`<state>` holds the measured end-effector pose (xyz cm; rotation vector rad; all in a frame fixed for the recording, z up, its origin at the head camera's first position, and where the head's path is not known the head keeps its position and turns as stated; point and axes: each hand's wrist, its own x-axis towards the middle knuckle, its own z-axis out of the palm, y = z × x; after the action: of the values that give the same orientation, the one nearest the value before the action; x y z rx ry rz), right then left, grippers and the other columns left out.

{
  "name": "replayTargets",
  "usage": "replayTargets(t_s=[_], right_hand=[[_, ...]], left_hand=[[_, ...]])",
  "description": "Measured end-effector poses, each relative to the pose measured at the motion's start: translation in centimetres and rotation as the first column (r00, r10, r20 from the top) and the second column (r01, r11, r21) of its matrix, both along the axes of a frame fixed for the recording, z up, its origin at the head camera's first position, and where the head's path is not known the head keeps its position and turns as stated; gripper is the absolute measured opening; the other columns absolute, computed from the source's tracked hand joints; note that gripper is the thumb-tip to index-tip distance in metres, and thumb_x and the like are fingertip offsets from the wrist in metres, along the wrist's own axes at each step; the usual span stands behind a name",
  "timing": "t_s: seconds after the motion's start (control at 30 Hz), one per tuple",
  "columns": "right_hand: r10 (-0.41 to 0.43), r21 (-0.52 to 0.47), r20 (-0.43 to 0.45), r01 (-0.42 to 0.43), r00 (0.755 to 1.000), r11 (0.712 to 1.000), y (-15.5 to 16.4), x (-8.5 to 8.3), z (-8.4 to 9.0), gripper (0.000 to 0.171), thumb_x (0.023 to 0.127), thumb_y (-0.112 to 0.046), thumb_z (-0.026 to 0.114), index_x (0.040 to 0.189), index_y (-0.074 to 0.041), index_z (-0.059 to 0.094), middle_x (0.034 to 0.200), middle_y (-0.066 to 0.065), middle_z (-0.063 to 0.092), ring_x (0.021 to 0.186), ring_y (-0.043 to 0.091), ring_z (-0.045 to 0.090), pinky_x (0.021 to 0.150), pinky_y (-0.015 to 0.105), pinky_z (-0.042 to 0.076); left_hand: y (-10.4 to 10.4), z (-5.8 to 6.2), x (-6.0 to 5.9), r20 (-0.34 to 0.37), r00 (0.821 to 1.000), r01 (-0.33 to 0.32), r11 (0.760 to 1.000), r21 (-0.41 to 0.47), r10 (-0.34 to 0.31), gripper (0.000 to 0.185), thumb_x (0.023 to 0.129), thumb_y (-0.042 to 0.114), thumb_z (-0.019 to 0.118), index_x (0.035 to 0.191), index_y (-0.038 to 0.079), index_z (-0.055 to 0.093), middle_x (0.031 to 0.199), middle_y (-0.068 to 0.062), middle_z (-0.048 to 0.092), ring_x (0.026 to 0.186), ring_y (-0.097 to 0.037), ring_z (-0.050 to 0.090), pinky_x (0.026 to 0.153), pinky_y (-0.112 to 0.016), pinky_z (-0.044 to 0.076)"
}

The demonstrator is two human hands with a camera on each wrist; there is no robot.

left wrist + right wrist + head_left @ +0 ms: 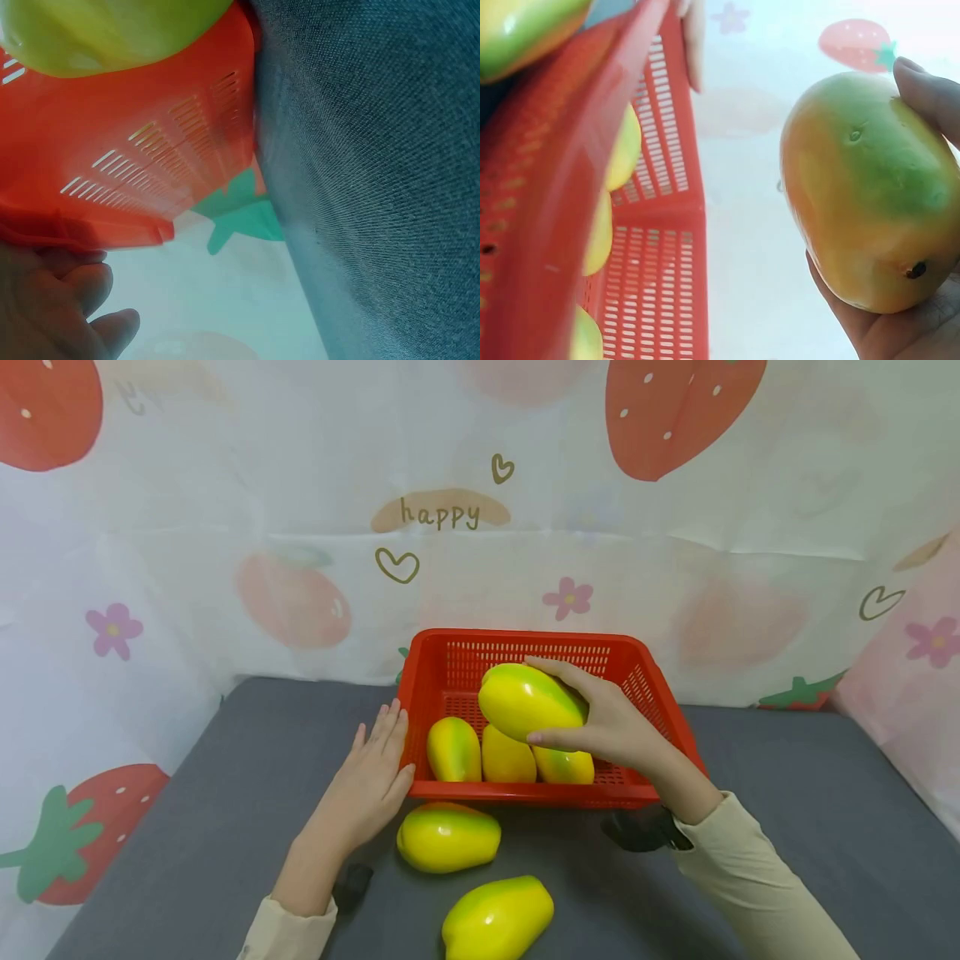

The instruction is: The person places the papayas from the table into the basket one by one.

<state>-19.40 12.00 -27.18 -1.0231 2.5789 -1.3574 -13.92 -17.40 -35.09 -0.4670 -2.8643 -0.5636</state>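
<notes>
My right hand (611, 714) grips a yellow-green mango (528, 703) above the red plastic basket (525, 792). In the right wrist view that mango (870, 195) lies between thumb and fingers, its small dark stem end showing. Three more mangoes sit in a row inside the basket along its near wall, the left one (453, 750) in full view and the right one partly hidden. With fingers straight, my left hand (369, 777) rests against the basket's left rim. On the table in front of the basket lie two mangoes, one close to it (448, 838) and one nearer me (497, 918).
A grey cloth (262, 760) covers the table. Behind the basket hangs a white curtain (465, 585) printed with strawberries, hearts and flowers. Dark wrist straps (641, 829) show under both forearms.
</notes>
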Motion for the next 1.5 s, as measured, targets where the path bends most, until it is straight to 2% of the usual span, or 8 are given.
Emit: replayTargets(t_s=[0.27, 0.47, 0.73, 0.93, 1.27, 1.5], right_hand=[[0.014, 0.030, 0.054, -0.016, 0.998, 0.999, -1.2, -2.3, 0.0, 0.077, 0.078, -0.034, 0.078, 0.144, -0.023, 0.041, 0.125, -0.001, 0.053, 0.102, 0.022, 0.052, 0.083, 0.039, 0.049], [0.031, 0.073, 0.097, -0.039, 0.995, 0.997, -2.6, -4.6, -0.7, 0.077, 0.077, -0.039, 0.077, 0.144, -0.023, 0.042, 0.123, 0.000, 0.053, 0.102, 0.023, 0.051, 0.085, 0.040, 0.048], [0.087, 0.169, 0.122, -0.107, 0.989, 0.980, -4.7, -7.9, -2.1, 0.077, 0.079, -0.032, 0.077, 0.144, -0.014, 0.041, 0.123, 0.005, 0.053, 0.103, 0.025, 0.050, 0.088, 0.041, 0.046], [0.096, 0.201, 0.160, -0.128, 0.982, 0.971, -6.0, -9.8, -2.4, 0.072, 0.079, -0.029, 0.077, 0.142, -0.018, 0.044, 0.123, 0.003, 0.054, 0.103, 0.024, 0.050, 0.091, 0.040, 0.044], [0.097, 0.281, 0.223, -0.159, 0.970, 0.946, -7.7, -11.4, -3.5, 0.075, 0.080, -0.029, 0.076, 0.145, -0.016, 0.041, 0.139, 0.005, 0.046, 0.113, 0.025, 0.046, 0.099, 0.042, 0.039], [0.070, 0.285, 0.270, -0.149, 0.960, 0.947, -7.9, -11.8, -4.2, 0.076, 0.080, -0.026, 0.076, 0.144, -0.012, 0.039, 0.140, 0.008, 0.044, 0.116, 0.026, 0.045, 0.103, 0.041, 0.037]], left_hand=[[-0.3, -0.2, 0.2, 0.003, 1.000, -0.004, 1.000, -0.019, 0.004, 0.066, 0.096, 0.020, 0.049, 0.148, -0.008, 0.018, 0.157, -0.020, 0.010, 0.144, -0.034, 0.008, 0.113, -0.055, 0.008], [-0.5, -0.3, 0.3, 0.012, 1.000, -0.009, 1.000, -0.022, 0.010, 0.067, 0.096, 0.021, 0.049, 0.148, -0.007, 0.017, 0.157, -0.019, 0.009, 0.144, -0.033, 0.007, 0.113, -0.054, 0.008], [-0.7, -0.1, 0.2, 0.008, 1.000, 0.000, 1.000, -0.021, 0.000, 0.067, 0.096, 0.020, 0.048, 0.148, -0.007, 0.017, 0.157, -0.019, 0.009, 0.144, -0.033, 0.007, 0.113, -0.054, 0.007], [-0.5, 0.1, -0.1, 0.002, 1.000, 0.008, 1.000, -0.011, -0.008, 0.066, 0.097, 0.021, 0.047, 0.149, -0.006, 0.017, 0.158, -0.018, 0.008, 0.145, -0.030, 0.005, 0.114, -0.053, 0.006], [-0.1, 0.1, -0.1, 0.018, 1.000, 0.004, 1.000, -0.001, -0.004, 0.067, 0.096, 0.022, 0.048, 0.149, -0.006, 0.017, 0.158, -0.018, 0.008, 0.145, -0.030, 0.005, 0.114, -0.052, 0.006], [-0.1, 0.1, -0.1, 0.025, 1.000, 0.005, 1.000, -0.004, -0.005, 0.067, 0.096, 0.021, 0.047, 0.149, -0.006, 0.017, 0.158, -0.018, 0.008, 0.145, -0.031, 0.004, 0.114, -0.053, 0.006]])
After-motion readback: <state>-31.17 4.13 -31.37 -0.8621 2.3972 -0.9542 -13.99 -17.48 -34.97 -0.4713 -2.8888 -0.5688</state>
